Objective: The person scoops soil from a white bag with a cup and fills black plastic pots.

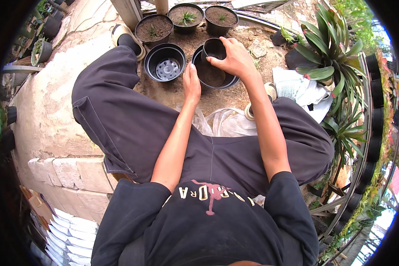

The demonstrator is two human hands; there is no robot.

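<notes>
My right hand point(235, 57) grips a small black plastic pot point(214, 48) by its rim, thumb on the near side. The small pot is tilted over a larger black plastic pot point(233, 83), which has dark soil point(212, 73) inside. Against the larger pot's left rim rests my left hand point(191, 83), its fingers extended and close together. Just left of it stands another black pot point(165, 62), with holes visible in its bare bottom. How much the small pot contains is hard to see.
Behind stand soil-filled pots with small green plants: one at left point(154, 29), one in the middle point(186, 18), one at right point(221, 20). A crumpled white sack point(299, 89) lies right, beside a large bromeliad point(332, 63). Stacked white bags point(74, 237) sit at lower left.
</notes>
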